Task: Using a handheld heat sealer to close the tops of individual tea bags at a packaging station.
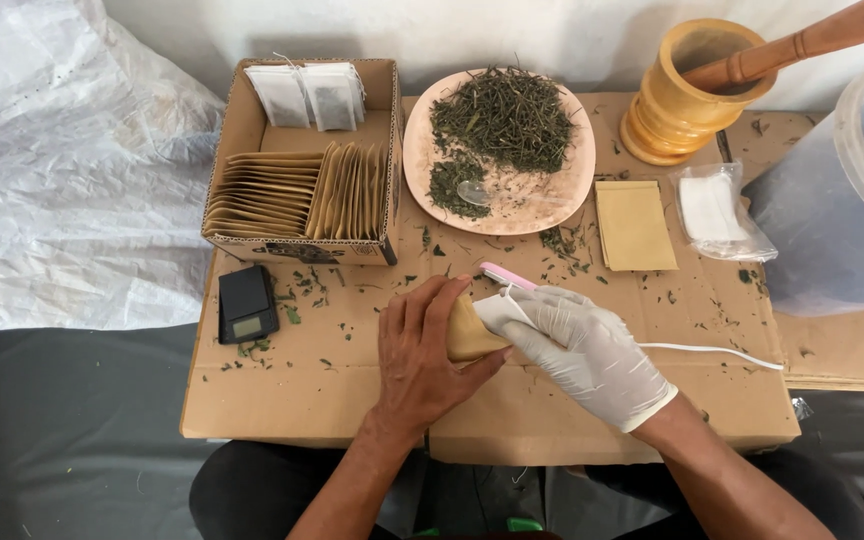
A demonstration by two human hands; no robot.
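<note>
Left hand (422, 350): bare, lying flat with fingers spread over a small tan paper pouch (467, 335), pressing it down on the tabletop (352, 390).
Right hand (577, 345): in a white glove, clenched around a white and pink handheld sealer (505, 290) set against the pouch's edge.
Pouch: at the middle front of the tabletop, between the two hands, mostly covered by them.
Cord (712, 352): white, trailing right from the gloved hand.
Scale (247, 303): small, black, just left of the left hand.
Cardboard box (242, 130): at back left, with rows of tan pouches and some white sachets.
Plate (422, 150): pink, heaped with dried green herb, a clear spoon on it.
Mortar and pestle (677, 100): wooden, at back right.
Loose pouch (634, 225): flat, tan, beside a clear bag (717, 210).
Tub (842, 200): translucent, far right.
</note>
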